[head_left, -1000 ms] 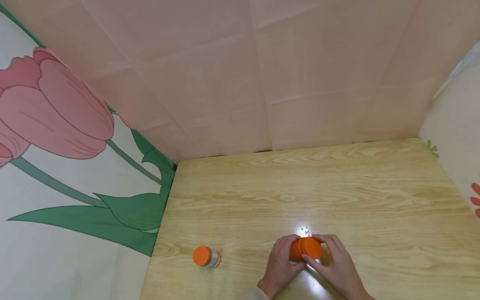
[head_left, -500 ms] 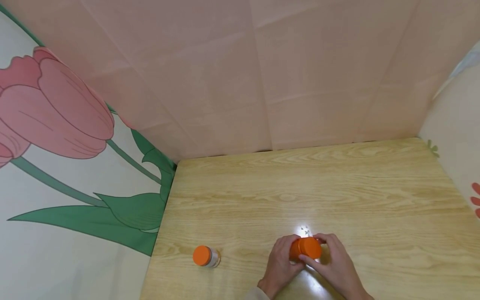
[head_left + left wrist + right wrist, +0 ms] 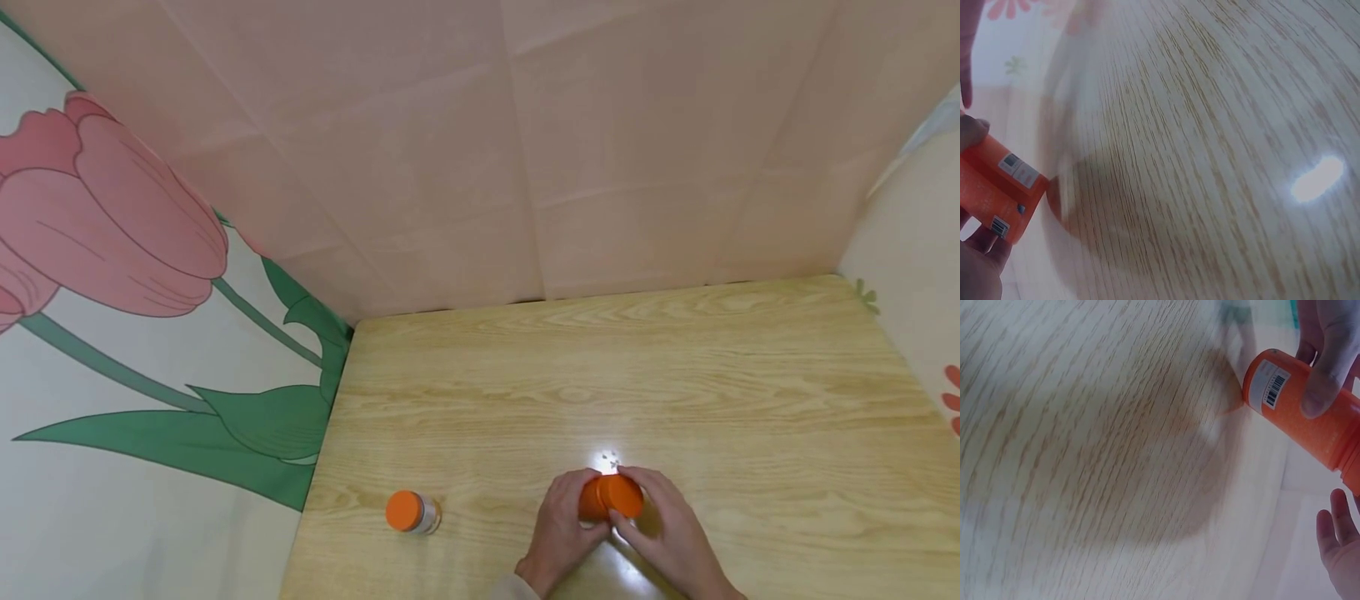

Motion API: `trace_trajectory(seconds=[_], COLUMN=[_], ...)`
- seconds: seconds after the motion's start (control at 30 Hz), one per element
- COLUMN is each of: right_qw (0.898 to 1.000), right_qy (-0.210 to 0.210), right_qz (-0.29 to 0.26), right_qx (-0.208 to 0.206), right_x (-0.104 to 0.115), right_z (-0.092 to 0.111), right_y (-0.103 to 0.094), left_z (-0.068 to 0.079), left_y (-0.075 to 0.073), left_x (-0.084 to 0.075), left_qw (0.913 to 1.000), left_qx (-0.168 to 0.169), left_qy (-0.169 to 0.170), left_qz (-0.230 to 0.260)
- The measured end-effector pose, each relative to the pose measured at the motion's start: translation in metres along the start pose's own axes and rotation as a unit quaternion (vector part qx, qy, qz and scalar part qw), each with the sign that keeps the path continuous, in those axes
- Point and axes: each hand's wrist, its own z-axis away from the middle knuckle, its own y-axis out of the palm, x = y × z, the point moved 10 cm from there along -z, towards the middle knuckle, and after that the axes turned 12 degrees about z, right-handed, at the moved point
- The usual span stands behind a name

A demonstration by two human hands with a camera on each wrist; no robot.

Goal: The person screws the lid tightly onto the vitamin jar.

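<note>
An orange plastic bottle [image 3: 1310, 412] with a white barcode label is tilted above the wooden table, its lower edge meeting its reflection there. My left hand [image 3: 564, 518] grips the bottle's body, thumb on one side and fingers on the other. At the top end, my right hand [image 3: 671, 533] holds the round orange cap [image 3: 624, 497] between thumb and fingers. The left wrist view shows the bottle's base [image 3: 1025, 206] and barcodes at the left edge. Most of the cap is out of the right wrist view.
A second jar [image 3: 429, 517] with an orange cap and a pale label stands on the wood-grain table [image 3: 570, 383], left of my hands. Behind the table hangs a pinkish-beige cloth [image 3: 420, 167]. A tulip-printed sheet [image 3: 150, 467] borders the left side.
The fingers and thumb of my right hand have shifted round the cap since half a second ago. My left hand, the bottle and the second jar stay in place.
</note>
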Motion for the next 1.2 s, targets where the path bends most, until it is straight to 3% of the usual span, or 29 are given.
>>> trace_trajectory(seconds=[0.3, 0.57, 0.67, 0.93, 1.03, 1.2], right_qw=[0.999, 0.996, 0.997, 1.000, 1.000, 0.999], right_qy=[0.042, 0.083, 0.068, -0.020, -0.016, 0.029], right_qz=[0.011, 0.007, -0.008, -0.016, -0.009, 0.004], right_qx=[0.003, 0.030, 0.032, 0.016, 0.018, 0.024], right_x=[-0.008, -0.014, -0.011, 0.001, -0.002, -0.010], right_z=[0.001, 0.002, 0.001, 0.000, -0.001, 0.000], right_y=[0.002, 0.004, 0.004, 0.001, 0.002, 0.004], left_z=[0.001, 0.002, 0.001, 0.000, 0.001, 0.001], left_y=[0.001, 0.003, 0.001, 0.001, 0.002, 0.005], left_x=[0.000, 0.003, 0.002, -0.002, -0.001, 0.003], left_qw=[1.0000, 0.9998, 0.9999, 0.9998, 0.9998, 0.9992], left_qx=[0.003, 0.010, 0.007, 0.008, 0.013, 0.024], left_qy=[0.000, -0.015, -0.009, 0.015, 0.007, -0.020], left_qz=[-0.008, 0.008, 0.010, 0.010, 0.013, 0.026])
